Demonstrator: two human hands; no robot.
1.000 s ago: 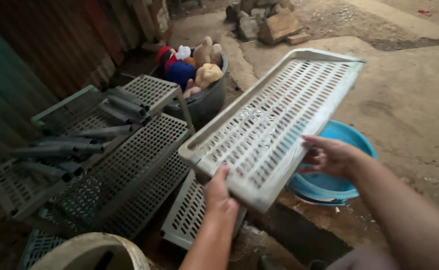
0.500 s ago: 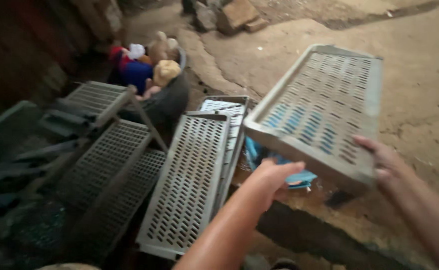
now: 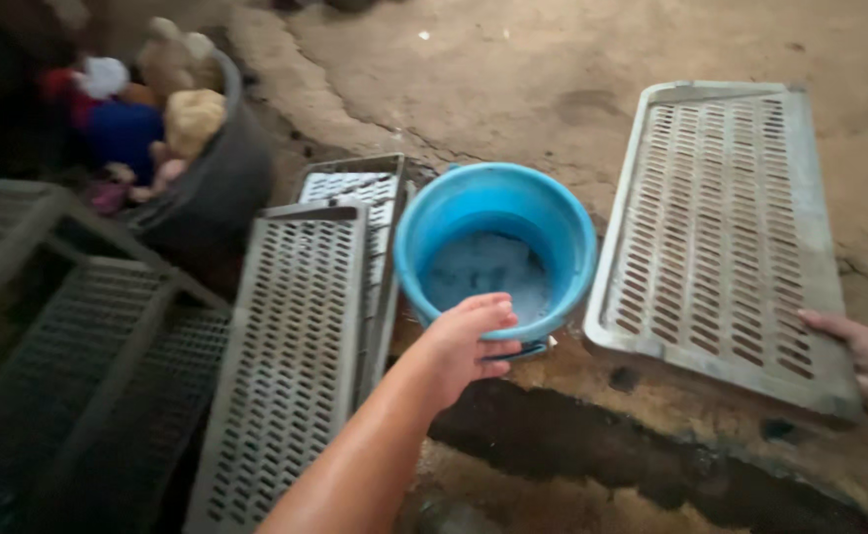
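Note:
A grey slotted plastic tray (image 3: 721,237) lies flat on the concrete ground at the right. My right hand (image 3: 864,361) grips its near right corner. A blue bucket (image 3: 553,222) with soapy water stands left of that tray. My left hand (image 3: 464,341) hovers at the bucket's near rim with fingers curled and nothing in it; I cannot tell whether it touches the rim.
Two more grey slotted trays (image 3: 296,336) lean side by side left of the bucket. Dark stacked crates (image 3: 68,336) fill the left. A dark tub (image 3: 217,188) with stuffed toys stands at the back left. A wet dark step edge (image 3: 592,445) runs below the bucket.
The tray was held up in both hands; now it lies on the ground at the right. My left hand has let go and moved to the bucket's rim.

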